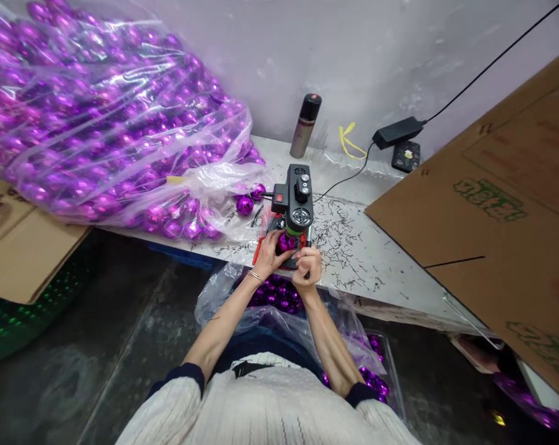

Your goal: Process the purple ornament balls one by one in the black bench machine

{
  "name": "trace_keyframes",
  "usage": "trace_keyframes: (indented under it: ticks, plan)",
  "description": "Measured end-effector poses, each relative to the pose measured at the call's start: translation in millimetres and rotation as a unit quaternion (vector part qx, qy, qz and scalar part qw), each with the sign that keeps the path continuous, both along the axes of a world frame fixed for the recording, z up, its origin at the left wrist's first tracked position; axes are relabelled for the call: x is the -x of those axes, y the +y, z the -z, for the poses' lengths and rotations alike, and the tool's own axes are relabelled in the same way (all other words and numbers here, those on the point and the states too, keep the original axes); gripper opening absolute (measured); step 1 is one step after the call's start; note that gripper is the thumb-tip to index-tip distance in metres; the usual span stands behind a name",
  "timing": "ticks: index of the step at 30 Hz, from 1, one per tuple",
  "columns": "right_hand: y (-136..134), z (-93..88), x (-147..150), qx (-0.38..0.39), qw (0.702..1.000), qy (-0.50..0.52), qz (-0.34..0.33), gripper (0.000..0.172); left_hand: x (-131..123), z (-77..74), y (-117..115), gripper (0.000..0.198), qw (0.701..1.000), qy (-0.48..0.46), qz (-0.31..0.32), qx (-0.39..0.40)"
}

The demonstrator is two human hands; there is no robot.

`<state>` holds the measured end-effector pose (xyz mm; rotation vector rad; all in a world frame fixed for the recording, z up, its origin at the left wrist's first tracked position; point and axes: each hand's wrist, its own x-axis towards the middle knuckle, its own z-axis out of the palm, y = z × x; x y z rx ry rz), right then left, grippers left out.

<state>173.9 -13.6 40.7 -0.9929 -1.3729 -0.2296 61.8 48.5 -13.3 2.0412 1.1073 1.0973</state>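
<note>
A shiny purple ball ornament (286, 241) sits beneath the head of a small black tabletop machine (299, 204), which has a red base. My left hand (270, 254) is closed around the ball from the left, fingers against its side. On the right, my right hand (307, 266) is curled in a fist close to the ball and the machine's base. Its fingers cover whatever they grip; a dark bit shows below them. Two loose purple balls (244, 205) lie left of the machine. An open plastic bag of purple balls (279, 295) lies in my lap, under my wrists.
A big clear bag of purple balls (121, 123) fills the table's left. Behind the machine are a spray can (306, 127), a yellow tie (348, 141) and a power adapter (398, 132) with cable. Black scraps (344, 241) litter the tabletop. A cardboard box (487, 204) stands right.
</note>
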Motion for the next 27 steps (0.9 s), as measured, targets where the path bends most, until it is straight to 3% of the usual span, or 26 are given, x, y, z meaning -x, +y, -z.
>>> trace_keyframes:
  ticks: [3,7,11,15,17,19,22,25,27]
  plan:
    - [1,-9.3,0,-0.003,1.0,0.007,-0.006,0.031,-1,0.4,4,0.058,1.0,-0.008,0.007,-0.008]
    - [0,-50.6,0,0.031,0.998,0.049,0.001,0.031,1,-3.2,3,0.061,1.0,-0.014,0.014,-0.012]
    - [-4,-85.4,-1,0.078,0.995,0.057,-0.007,0.034,15,-2.0,-32,0.061,0.999,0.016,0.012,-0.037]
    - [-7,-79.9,-2,0.07,0.997,0.031,-0.016,0.032,37,6.0,-75,0.08,0.994,0.086,0.02,-0.065]
    - [-9,-71.0,-1,0.059,0.998,0.023,-0.016,0.031,46,4.0,-73,0.084,0.993,0.089,-0.002,-0.072]
    - [-9,-65.0,1,0.049,0.998,0.019,-0.015,0.031,52,-6.0,-48,0.072,0.993,0.063,-0.058,-0.08]
    - [-9,-63.3,2,0.041,0.999,0.016,-0.017,0.031,59,-31.1,22,0.053,0.984,0.018,-0.16,-0.074]
    - [-9,-64.6,1,0.039,0.999,0.011,-0.023,0.031,60,-54.2,89,0.051,0.971,0.041,-0.234,0.026]
    - [-9,-64.3,0,0.041,0.999,0.007,-0.024,0.03,59,-63.4,116,0.046,0.96,0.079,-0.242,0.119]
